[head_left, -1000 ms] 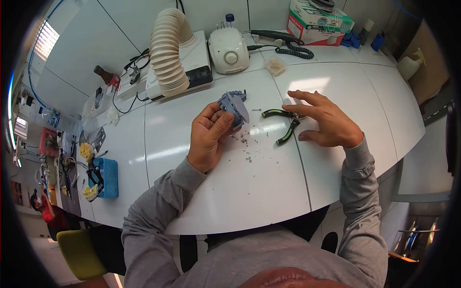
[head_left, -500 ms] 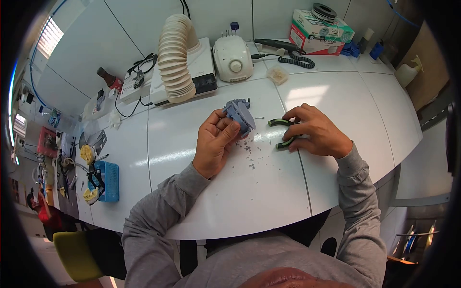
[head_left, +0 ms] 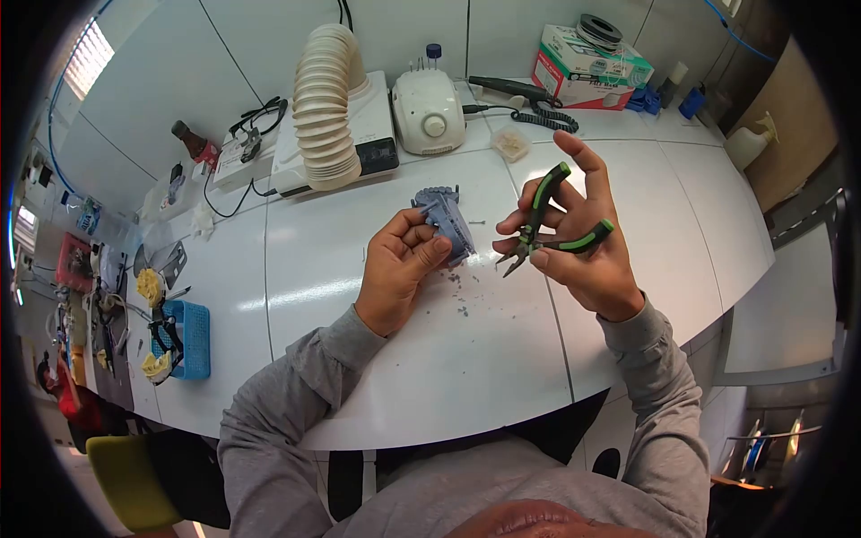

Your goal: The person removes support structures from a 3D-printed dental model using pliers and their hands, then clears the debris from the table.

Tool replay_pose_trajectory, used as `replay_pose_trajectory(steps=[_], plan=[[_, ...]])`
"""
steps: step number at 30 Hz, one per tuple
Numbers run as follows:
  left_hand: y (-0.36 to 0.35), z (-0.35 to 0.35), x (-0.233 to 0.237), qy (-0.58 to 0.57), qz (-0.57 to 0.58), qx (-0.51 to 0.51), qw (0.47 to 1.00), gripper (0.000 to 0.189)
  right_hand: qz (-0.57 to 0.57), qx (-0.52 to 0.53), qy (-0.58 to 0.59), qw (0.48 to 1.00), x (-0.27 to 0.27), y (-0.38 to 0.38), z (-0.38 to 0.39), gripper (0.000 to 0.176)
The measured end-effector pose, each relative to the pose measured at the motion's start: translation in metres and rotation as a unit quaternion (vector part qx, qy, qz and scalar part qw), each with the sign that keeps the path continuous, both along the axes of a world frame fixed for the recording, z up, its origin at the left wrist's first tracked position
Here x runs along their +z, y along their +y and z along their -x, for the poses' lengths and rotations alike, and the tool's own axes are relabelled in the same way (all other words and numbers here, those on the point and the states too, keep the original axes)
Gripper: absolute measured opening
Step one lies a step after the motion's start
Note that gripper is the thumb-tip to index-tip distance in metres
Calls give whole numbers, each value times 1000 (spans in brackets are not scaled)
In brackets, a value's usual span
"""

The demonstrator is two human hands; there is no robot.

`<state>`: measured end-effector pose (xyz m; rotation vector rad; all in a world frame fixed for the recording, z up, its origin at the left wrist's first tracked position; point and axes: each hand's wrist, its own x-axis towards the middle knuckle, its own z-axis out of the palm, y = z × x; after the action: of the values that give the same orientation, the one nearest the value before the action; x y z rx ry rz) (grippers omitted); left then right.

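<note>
**White bench [head_left: 484, 394], loosely pinched pliers [head_left: 543, 202]: a slip is the main risk**

On the glossy bench, grey crumbs [head_left: 463, 312] lie scattered below a blue-grey toothed model [head_left: 451, 226], with a small pin [head_left: 476, 222] just beside it. The left hand [head_left: 392, 273] holds the model up over the surface, thumb and fingers pinched on its near side. The right hand [head_left: 592, 260] has its fingers partly spread, the thumb pressing the pliers near their pivot; the handles stand wide apart and the tips point down towards the left hand.

With so light a hold, the pliers could swivel or drop, chipping the model or nicking the left fingers. The one-sided pinch could let the model twist under force. Snapped bits might fly up, and a sleeve could sweep the pin away.
</note>
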<state>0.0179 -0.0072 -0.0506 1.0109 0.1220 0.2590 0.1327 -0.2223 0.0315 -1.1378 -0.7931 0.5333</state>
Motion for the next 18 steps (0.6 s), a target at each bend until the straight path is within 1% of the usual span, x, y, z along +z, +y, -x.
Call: replay_pose_trajectory(steps=[1, 3, 4, 5, 7, 8, 9, 10, 11, 12, 13, 15, 16, 18], plan=[[0, -1, 0, 2, 4, -1, 1000, 40, 4, -1, 2, 1000, 6, 3, 2, 90], [2, -1, -6, -1, 12, -4, 1000, 40, -27, 33, 122, 992, 15, 8, 3, 84], [0, 1, -9, 10, 20, -5, 1000, 40, -29, 40, 133, 990, 20, 11, 3, 80], [1, -1, -8, 1, 19, -9, 1000, 40, -26, 39, 135, 990, 22, 12, 1, 80], [0, -2, -5, -11, 19, -13, 1000, 40, -122, 71, 189, 972, 26, 16, -2, 76], [-2, -2, -3, -4, 16, -8, 1000, 39, -136, 83, 155, 975, 26, 19, -3, 73], [-3, -3, 0, 2, 14, -1, 1000, 38, -133, 86, 147, 976, 26, 22, 2, 73], [-3, -4, 4, -7, 15, 3, 1000, 38, -134, 44, 51, 989, 25, 26, 10, 72], [-3, -4, 6, -1, 10, -3, 1000, 36, -135, 1, -43, 990, 21, 29, 12, 71], [-4, -3, 7, 11, 6, -10, 1000, 35, -145, 25, -147, 978, 12, 31, 5, 72], [-3, -2, 6, 16, 11, -8, 1000, 35, -168, 48, -156, 972, 3, 31, 7, 71], [-3, -3, 1, -15, 17, -15, 1000, 33, -138, 69, -224, 962, -8, 27, 1, 67], [-4, -3, 0, -10, 21, -16, 1000, 33, -134, 68, -218, 964, -12, 27, 0, 67], [-3, -4, 2, 4, -6, -11, 1000, 34, -178, 85, -209, 958, -18, 31, -1, 64]])
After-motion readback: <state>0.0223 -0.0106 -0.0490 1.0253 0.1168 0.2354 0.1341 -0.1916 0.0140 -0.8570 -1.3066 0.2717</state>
